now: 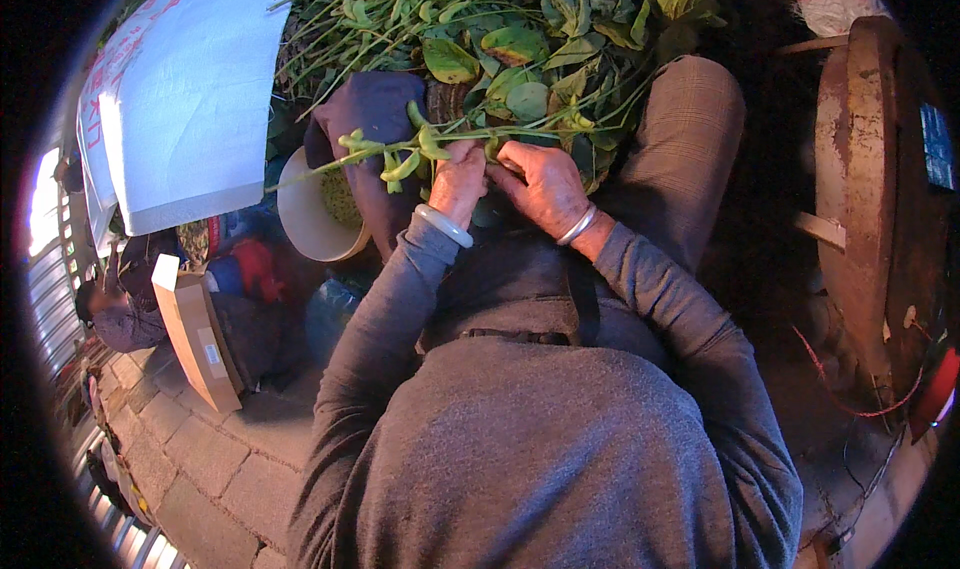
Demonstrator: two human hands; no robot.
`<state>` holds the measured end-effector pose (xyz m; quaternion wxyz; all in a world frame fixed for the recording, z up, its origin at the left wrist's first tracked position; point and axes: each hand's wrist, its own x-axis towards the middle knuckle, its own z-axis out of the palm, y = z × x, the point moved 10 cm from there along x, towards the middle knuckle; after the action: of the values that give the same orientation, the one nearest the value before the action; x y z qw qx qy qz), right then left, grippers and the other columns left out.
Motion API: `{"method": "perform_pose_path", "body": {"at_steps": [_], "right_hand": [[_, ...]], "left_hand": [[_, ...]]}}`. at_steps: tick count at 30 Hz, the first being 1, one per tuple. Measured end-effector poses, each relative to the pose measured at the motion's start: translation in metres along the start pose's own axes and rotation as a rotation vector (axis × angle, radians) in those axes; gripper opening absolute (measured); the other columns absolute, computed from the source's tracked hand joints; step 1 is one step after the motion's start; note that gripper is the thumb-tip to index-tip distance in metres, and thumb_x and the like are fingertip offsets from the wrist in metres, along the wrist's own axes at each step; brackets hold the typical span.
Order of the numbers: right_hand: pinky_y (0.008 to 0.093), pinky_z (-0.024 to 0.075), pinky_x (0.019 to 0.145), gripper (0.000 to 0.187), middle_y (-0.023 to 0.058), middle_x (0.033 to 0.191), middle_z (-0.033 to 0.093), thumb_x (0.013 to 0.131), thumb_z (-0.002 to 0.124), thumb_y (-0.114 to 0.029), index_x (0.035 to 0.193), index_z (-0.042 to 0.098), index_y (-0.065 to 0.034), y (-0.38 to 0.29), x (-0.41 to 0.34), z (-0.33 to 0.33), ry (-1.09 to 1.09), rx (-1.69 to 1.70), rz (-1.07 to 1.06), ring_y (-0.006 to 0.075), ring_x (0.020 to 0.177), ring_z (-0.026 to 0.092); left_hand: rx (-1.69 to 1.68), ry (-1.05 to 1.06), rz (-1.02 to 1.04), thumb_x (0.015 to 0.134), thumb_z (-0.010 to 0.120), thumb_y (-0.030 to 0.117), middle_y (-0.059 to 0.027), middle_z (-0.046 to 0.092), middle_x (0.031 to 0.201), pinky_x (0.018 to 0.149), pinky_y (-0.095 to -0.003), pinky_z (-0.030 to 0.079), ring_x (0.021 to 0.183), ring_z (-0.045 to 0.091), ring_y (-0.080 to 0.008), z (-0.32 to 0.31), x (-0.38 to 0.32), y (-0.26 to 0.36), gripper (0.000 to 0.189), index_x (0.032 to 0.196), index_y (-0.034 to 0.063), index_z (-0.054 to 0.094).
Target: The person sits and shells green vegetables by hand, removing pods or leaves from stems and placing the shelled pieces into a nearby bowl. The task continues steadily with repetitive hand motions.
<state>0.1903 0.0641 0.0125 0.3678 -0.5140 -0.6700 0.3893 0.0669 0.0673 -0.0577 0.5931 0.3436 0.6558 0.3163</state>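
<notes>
In front of my lap, my left hand [459, 179] is closed around a green soybean stalk [525, 132] hung with plump pods [405, 165]. The stalk runs roughly level across both knees. Close beside it, my right hand [544, 183] has its thumb and fingers pinched at a small pod [492, 147] by the stalk; its fingertips are partly hidden. Each wrist wears a bangle. Beyond my hands lies a heap of soybean plants [517, 59] with leaves and pods. Left of my knee, a white bucket [300, 216] holds pale green pieces, seemingly beans.
A white woven sheet [202, 96] with red print hangs at the left. Below it stands a cardboard box [199, 336] on paving stones [195, 449], with another person [131, 321] behind. A large round wooden object [862, 194] stands at the right, near a red cord [847, 404].
</notes>
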Motion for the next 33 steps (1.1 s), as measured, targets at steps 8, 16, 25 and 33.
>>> {"method": "perform_pose_path", "body": {"at_steps": [8,16,25,33], "right_hand": [[0.0227,0.0434,0.059,0.023,0.0009,0.073,0.058,0.077,0.071,-0.015,0.094,0.062,-0.0024,0.083,-0.029,-0.056,0.470,0.334,0.268,0.0069,0.062,0.048],[0.0207,0.0423,0.059,0.031,-0.0018,0.075,0.058,0.070,0.075,-0.006,0.095,0.057,-0.0016,0.072,0.018,-0.056,0.462,0.568,0.215,0.0053,0.064,0.049],[0.0262,0.0464,0.059,0.015,0.0068,0.072,0.062,0.082,0.065,-0.008,0.084,0.053,0.0013,0.047,0.003,-0.065,0.355,0.408,0.213,0.0104,0.067,0.060],[0.0404,0.0468,0.056,0.016,0.0191,0.072,0.060,0.084,0.060,-0.012,0.092,0.052,-0.0007,0.011,0.007,-0.079,0.167,-0.301,0.061,0.0368,0.068,0.060]], "left_hand": [[-0.600,-0.421,-0.200,0.090,0.048,0.010,-0.0005,0.053,0.080,0.043,-0.0124,0.027,0.056,0.040,-0.0019,0.005,-0.010,0.035,0.023,0.109,-0.0010,0.052],[-0.683,-0.532,-0.378,0.091,0.050,0.016,0.0005,0.052,0.079,0.041,-0.0120,0.026,0.054,0.039,-0.0008,0.004,-0.015,0.029,0.023,0.105,-0.0016,0.055],[-0.919,-0.535,-0.185,0.090,0.043,0.006,-0.0024,0.052,0.088,0.044,-0.0133,0.031,0.062,0.041,-0.0026,0.004,0.003,0.042,0.022,0.108,-0.0027,0.052],[-0.216,-0.402,-0.010,0.090,0.049,0.009,0.0006,0.056,0.088,0.053,-0.0161,0.033,0.067,0.044,-0.0040,0.073,-0.009,0.036,0.028,0.117,0.0027,0.054]]}}
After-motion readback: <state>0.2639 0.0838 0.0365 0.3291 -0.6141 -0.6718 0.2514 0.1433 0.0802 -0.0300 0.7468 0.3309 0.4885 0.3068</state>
